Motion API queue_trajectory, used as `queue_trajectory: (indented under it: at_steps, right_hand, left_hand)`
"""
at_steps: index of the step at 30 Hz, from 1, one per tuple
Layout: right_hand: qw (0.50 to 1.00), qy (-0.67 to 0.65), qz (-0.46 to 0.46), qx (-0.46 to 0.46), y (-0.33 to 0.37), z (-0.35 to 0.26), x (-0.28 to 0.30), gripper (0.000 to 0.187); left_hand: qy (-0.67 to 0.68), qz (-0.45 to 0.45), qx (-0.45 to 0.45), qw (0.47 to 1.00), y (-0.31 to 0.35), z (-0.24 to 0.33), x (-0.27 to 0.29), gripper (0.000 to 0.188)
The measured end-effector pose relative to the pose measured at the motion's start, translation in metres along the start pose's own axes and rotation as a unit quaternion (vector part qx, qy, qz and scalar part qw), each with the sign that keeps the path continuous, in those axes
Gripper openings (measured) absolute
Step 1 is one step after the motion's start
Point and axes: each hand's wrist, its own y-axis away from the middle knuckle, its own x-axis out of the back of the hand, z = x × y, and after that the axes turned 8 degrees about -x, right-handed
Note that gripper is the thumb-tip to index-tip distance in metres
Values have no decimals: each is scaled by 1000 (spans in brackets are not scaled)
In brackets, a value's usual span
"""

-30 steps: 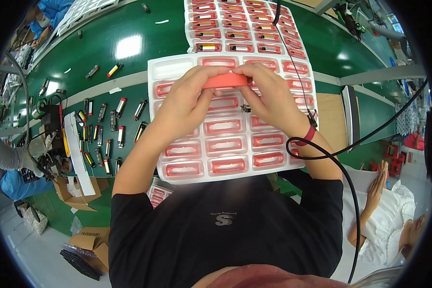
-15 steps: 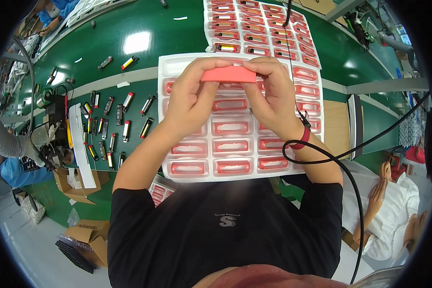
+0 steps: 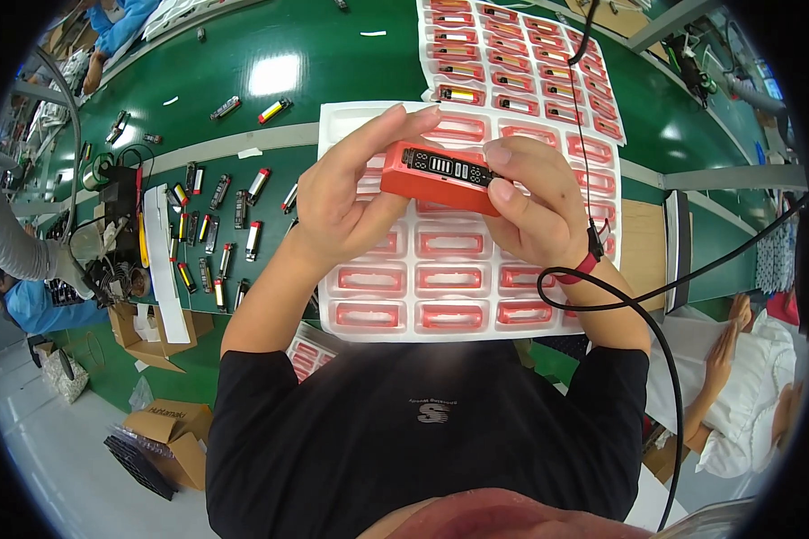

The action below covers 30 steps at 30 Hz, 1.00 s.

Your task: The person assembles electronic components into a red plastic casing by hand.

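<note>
A red rectangular plastic casing (image 3: 433, 190) is tilted above a white tray, its open side showing a black insert (image 3: 447, 165) with metal contacts. My right hand (image 3: 537, 193) grips the right end, thumb and forefinger at the insert's end. My left hand (image 3: 351, 184) is at the left end, its fingers stretched out above the casing and spread from the thumb. The left thumb's tip is hidden beneath the casing, so contact there is unclear. Under both hands, the white tray (image 3: 407, 296) holds red shells (image 3: 450, 279) in rows of pockets.
A second white tray (image 3: 434, 92) beyond holds red shells with parts inside. Loose battery-like cylinders (image 3: 253, 241) lie on the green table (image 3: 333, 67) at left. A black cable (image 3: 661, 350) loops past my right wrist. Another person (image 3: 746, 386) is at right; a cardboard box (image 3: 175, 440) stands lower left.
The casing has turned over from its plain red side to show the black insert. My left fingers have lifted off its top edge, while my right hand has shifted its grip on the right end.
</note>
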Motion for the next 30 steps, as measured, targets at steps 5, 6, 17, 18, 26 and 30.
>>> queue_trajectory:
  at_steps: [5,6,17,18,26,30]
  right_hand:
    - [1000,-13,15,-10,2,-3,-3,47]
    - [999,-3,14,-47,2,-6,-3,48]
    - [880,-105,-217,-409,1,31,31,28]
    - [879,-104,-219,-409,7,30,41,28]
    - [878,30,-342,-333,56,2,58,25]
    - [782,-202,-271,-524,48,6,55,22]
  left_hand:
    - [-101,-33,-6,994,3,0,5,42]
    - [-106,-23,-8,994,5,-1,5,36]
    - [-131,-13,272,953,5,-57,57,29]
    - [-170,-29,320,932,11,-66,66,29]
    - [-349,-157,250,890,12,-77,60,28]
    - [-329,-93,174,924,15,-77,61,22]
